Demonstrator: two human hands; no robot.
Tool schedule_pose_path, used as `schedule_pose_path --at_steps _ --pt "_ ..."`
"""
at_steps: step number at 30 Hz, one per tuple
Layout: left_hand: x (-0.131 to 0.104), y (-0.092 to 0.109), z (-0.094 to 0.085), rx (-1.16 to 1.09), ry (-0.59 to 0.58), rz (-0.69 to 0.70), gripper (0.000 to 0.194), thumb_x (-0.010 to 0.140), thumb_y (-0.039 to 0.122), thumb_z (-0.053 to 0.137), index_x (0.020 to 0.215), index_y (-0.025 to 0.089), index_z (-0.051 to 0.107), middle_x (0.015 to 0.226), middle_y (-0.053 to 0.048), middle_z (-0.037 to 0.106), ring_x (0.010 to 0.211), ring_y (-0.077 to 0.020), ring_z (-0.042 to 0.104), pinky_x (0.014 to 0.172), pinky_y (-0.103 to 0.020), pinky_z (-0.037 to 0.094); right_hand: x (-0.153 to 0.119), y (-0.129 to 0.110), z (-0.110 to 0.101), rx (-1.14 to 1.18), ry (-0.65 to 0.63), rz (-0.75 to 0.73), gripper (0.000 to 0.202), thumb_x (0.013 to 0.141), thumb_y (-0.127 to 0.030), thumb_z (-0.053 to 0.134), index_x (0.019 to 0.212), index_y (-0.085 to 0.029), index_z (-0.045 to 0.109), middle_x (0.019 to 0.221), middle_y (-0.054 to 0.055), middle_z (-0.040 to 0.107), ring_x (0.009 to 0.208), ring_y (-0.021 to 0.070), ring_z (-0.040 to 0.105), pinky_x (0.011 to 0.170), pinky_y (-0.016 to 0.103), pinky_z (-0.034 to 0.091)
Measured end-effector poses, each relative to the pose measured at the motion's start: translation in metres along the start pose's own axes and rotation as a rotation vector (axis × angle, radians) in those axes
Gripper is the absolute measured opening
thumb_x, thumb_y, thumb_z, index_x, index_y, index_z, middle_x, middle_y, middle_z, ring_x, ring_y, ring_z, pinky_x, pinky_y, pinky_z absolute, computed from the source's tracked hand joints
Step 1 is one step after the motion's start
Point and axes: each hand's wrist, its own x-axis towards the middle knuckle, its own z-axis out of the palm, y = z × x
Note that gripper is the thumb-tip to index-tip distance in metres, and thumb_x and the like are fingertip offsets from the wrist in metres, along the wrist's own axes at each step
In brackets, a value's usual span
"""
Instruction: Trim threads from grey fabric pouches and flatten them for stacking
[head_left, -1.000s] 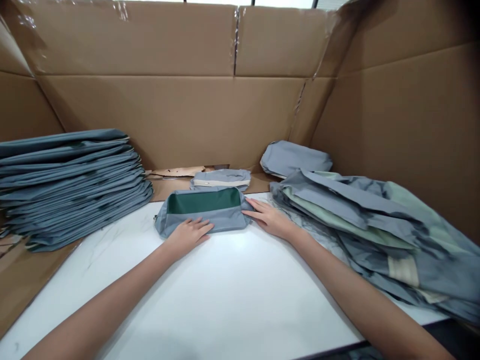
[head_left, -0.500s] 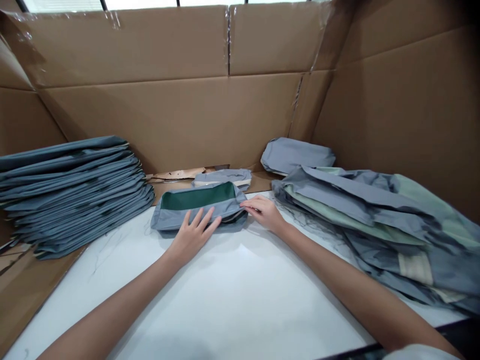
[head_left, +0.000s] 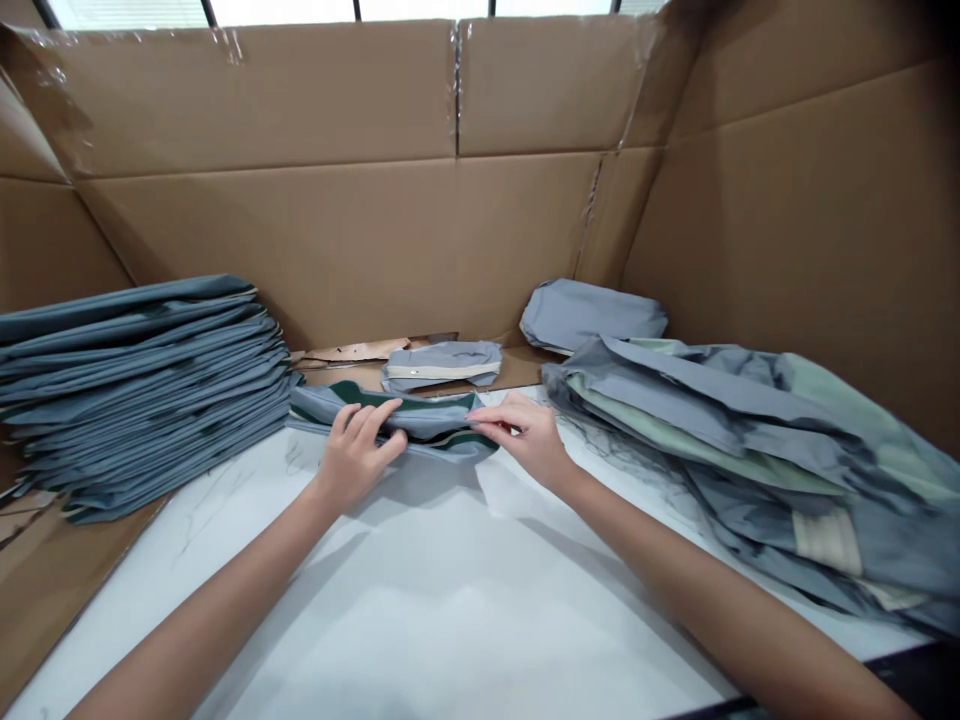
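Grey-blue fabric pouch (head_left: pixel 439 418) with green parts has just narrowed into a slim band near the white table's (head_left: pixel 450 620) far edge, suggesting a fold under way, the left hand (head_left: pixel 354 462) gripping left of its middle, the right hand (head_left: pixel 531 440) pinching its right end.

Bare forearms (head_left: pixel 225 612), seemingly slender fingers (head_left: pixel 379 417)

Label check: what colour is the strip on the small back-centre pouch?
The strip is cream; head view.
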Motion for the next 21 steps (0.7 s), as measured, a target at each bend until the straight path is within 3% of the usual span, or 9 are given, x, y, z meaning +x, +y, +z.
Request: schedule_pose_path --at_steps 3,6,8,11,13,15,18,21 --pt "0.009 -0.012 -0.010 -0.064 0.024 0.048 0.021 0.076 0.003 0.041 0.079 0.018 0.055 0.101 -0.008 0.060 0.090 -0.0181 0.049 0.083 -0.036 0.042 0.001 -0.003 -0.004 -0.015 -0.170 -0.087 0.029 0.079 -0.042 0.051 0.097 -0.023 0.064 0.106 0.002 0.063 0.097 0.0107 0.053 0.091 0.029 0.045" --pt "0.013 -0.016 -0.017 -0.121 0.012 0.058 0.021 0.078 0.003 0.039 0.079 0.017 0.055 0.094 -0.008 0.060 0.086 -0.0171 0.048 0.080 -0.032 0.041 0.000 -0.011 -0.003 0.118 -0.343 0.060 0.040 0.078 -0.048 0.050 0.109 -0.025 0.057 0.137 0.002 0.039 0.128 0.0157 0.035 0.101 0.032 0.040" --pt "0.014 -0.014 -0.021 -0.149 -0.006 0.046 0.022 0.080 0.005 0.037 0.080 0.017 0.055 0.093 -0.007 0.060 0.084 -0.0162 0.048 0.079 -0.031 0.040 -0.001 -0.018 0.001 0.330 -0.434 0.254 0.042 0.078 -0.048 0.049 0.114 -0.026 0.052 0.141 0.001 0.033 0.128 0.0153 0.036 0.096 0.028 0.043" --pt "0.017 -0.009 -0.025 -0.210 -0.017 -0.032 0.018 0.083 0.009 0.038 0.077 0.018 0.053 0.089 -0.004 0.061 0.080 -0.0146 0.048 0.075 -0.030 0.037 -0.004 -0.028 0.008 0.688 -0.517 0.542 0.045 0.077 -0.038 0.052 0.120 -0.027 0.044 0.131 0.003 0.045 0.109 0.0107 0.054 0.082 0.020 0.048" --pt "0.019 -0.007 -0.029 -0.273 -0.040 -0.127 0.017 0.084 0.012 0.041 0.073 0.018 0.052 0.083 -0.002 0.061 0.076 -0.0136 0.048 0.072 -0.030 0.035 -0.006 -0.034 0.013 0.802 -0.541 0.654 0.046 0.073 -0.029 0.054 0.118 -0.024 0.045 0.123 0.003 0.051 0.098 0.0089 0.058 0.075 0.018 0.048" --pt "0.022 -0.007 -0.033 -0.333 -0.087 -0.213 0.017 0.083 0.012 0.043 0.068 0.017 0.051 0.076 -0.001 0.060 0.072 -0.0129 0.046 0.070 -0.030 0.032 -0.008 -0.037 0.017 0.767 -0.537 0.660 0.043 0.068 -0.021 0.054 0.111 -0.021 0.050 0.118 0.002 0.055 0.095 0.0088 0.058 0.074 0.017 0.047" --pt "0.026 -0.008 -0.038 -0.372 -0.172 -0.270 0.016 0.080 0.010 0.045 0.066 0.017 0.051 0.068 0.000 0.057 0.068 -0.0127 0.042 0.067 -0.030 0.029 -0.009 -0.037 0.023 0.541 -0.456 0.511 0.035 0.065 -0.015 0.053 0.099 -0.018 0.056 0.118 0.001 0.054 0.106 0.0114 0.053 0.086 0.021 0.046" --pt "0.029 -0.011 -0.040 -0.393 -0.283 -0.322 0.016 0.080 0.010 0.045 0.066 0.016 0.050 0.067 0.000 0.054 0.069 -0.0127 0.041 0.067 -0.029 0.028 -0.011 -0.030 0.022 0.386 -0.320 0.417 0.030 0.069 -0.021 0.055 0.098 -0.018 0.056 0.119 0.002 0.052 0.113 0.0126 0.049 0.093 0.025 0.044"
